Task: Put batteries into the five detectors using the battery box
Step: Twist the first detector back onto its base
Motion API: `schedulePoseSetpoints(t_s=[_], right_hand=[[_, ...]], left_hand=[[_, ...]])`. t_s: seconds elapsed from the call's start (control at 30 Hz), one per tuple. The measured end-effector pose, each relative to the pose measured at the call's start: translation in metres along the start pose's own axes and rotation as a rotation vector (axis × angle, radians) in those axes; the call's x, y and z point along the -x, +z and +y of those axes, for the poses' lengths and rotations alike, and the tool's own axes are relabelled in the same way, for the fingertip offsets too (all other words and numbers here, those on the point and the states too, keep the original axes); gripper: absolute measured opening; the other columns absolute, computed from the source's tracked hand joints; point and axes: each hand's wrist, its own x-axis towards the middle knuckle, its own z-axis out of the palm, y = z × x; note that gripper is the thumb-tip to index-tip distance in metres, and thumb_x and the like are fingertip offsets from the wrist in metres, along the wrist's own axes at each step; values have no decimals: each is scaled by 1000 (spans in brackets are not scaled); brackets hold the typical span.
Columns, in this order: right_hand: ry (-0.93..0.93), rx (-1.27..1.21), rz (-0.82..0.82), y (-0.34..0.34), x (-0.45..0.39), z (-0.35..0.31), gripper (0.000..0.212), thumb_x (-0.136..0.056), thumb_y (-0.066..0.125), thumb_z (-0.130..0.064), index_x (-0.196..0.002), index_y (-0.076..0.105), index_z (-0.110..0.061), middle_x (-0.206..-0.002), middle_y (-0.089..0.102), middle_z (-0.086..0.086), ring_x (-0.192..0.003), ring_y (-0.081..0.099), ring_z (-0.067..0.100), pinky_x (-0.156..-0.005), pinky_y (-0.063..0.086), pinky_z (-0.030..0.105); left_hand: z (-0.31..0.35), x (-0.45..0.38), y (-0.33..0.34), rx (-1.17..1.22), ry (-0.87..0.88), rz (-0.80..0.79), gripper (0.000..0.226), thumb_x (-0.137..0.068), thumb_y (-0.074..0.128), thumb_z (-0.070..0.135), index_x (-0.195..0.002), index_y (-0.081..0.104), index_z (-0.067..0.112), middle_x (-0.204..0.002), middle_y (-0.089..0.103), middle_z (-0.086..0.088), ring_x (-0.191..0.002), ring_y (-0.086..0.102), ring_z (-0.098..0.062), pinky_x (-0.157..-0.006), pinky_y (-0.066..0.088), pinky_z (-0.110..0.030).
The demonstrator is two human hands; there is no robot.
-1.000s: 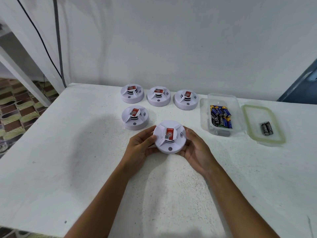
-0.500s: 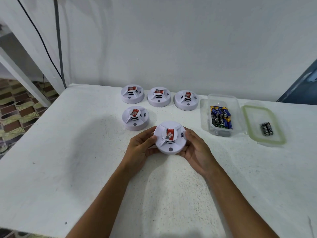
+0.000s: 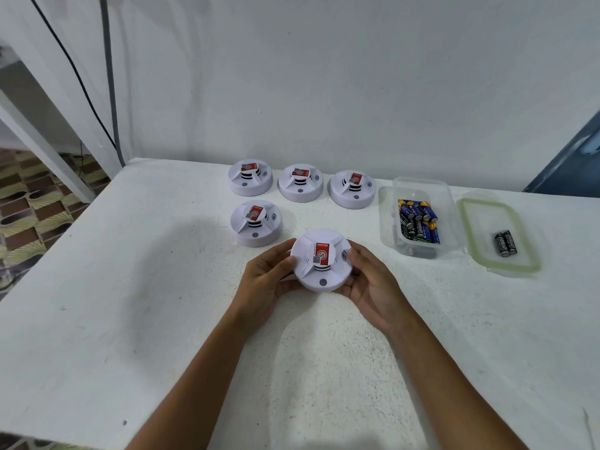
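Note:
A round white detector (image 3: 321,259) with a red label sits between my two hands near the middle of the white table (image 3: 130,303). My left hand (image 3: 264,280) grips its left side and my right hand (image 3: 373,284) cups its right side. A second detector (image 3: 255,223) lies just behind on the left. Three more stand in a row at the back: left detector (image 3: 250,177), middle detector (image 3: 301,182), right detector (image 3: 353,189). The clear battery box (image 3: 418,219) with several blue and black batteries is to the right.
The box's green-rimmed lid (image 3: 500,235) lies right of the box with two black batteries (image 3: 505,243) on it. A white wall rises behind the table. Cables (image 3: 110,92) hang at the left, past the table's left edge.
The held detector and both hands have barely shifted; the view moved slightly. Nothing was taken or released.

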Motion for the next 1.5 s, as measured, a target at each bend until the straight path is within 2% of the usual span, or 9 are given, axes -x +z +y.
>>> schedulePoseSetpoints(t_s=[0.23,0.4,0.47,0.6,0.8,0.97,1.13,1.27,1.5], right_hand=[[-13,33,13,-2,-1,2,46,-88,56,-22,-130,52,-4,-124,61,20,-111,59,33,-91,49,53],[-33,54,-10,-4,-1,3,68,-78,73,-38,-133,50,-5,-127,60,19,-113,60,32,-92,49,52],[-49,58,-1,-4,0,4,62,-82,70,-34,-132,51,-5,-124,62,17,-111,60,31,-89,52,50],[-71,72,16,-2,1,5,67,-79,71,-39,-133,50,-5,-126,60,19,-112,60,31,-89,51,51],[-108,119,82,1,3,7,46,-89,54,-26,-129,53,-5,-120,64,16,-108,60,30,-85,53,49],[-117,129,80,4,3,9,72,-75,73,-48,-130,54,-6,-123,62,18,-110,60,31,-86,52,50],[-135,109,87,5,4,8,75,-75,72,-48,-131,52,-3,-124,60,22,-111,59,35,-87,51,48],[-139,114,82,5,4,11,74,-77,72,-46,-132,50,-2,-126,58,25,-114,57,39,-90,48,51],[-130,80,91,6,4,11,74,-72,77,-47,-128,54,-4,-119,65,17,-109,62,31,-81,55,38]], left_hand=[[0,1,1,-22,10,-8,40,-95,49,8,-134,52,6,-123,67,-12,-110,65,-33,-86,57,-41],[0,1,3,-64,60,-41,33,-96,46,8,-126,58,16,-120,69,-2,-110,66,-25,-83,57,-34],[-1,1,3,-57,72,-50,34,-94,48,11,-127,58,15,-121,68,-4,-111,65,-26,-84,57,-35],[-1,2,5,-52,89,-55,34,-92,49,12,-124,59,16,-120,69,-5,-112,65,-27,-83,57,-35],[-1,4,5,-95,110,-65,33,-98,44,4,-125,59,16,-119,69,-2,-112,65,-24,-83,56,-33],[-2,5,4,-136,125,-64,33,-98,44,6,-124,60,20,-119,70,1,-112,65,-22,-86,55,-33],[-2,6,2,-162,144,-71,33,-98,46,8,-124,60,22,-121,69,1,-114,64,-22,-90,55,-35],[-3,6,-1,-166,132,-71,31,-96,52,13,-125,59,20,-119,70,1,-111,66,-21,-83,56,-29],[-8,3,-7,-226,148,-47,33,-98,48,9,-129,56,18,-118,70,4,-107,67,-20,-78,56,-26]])
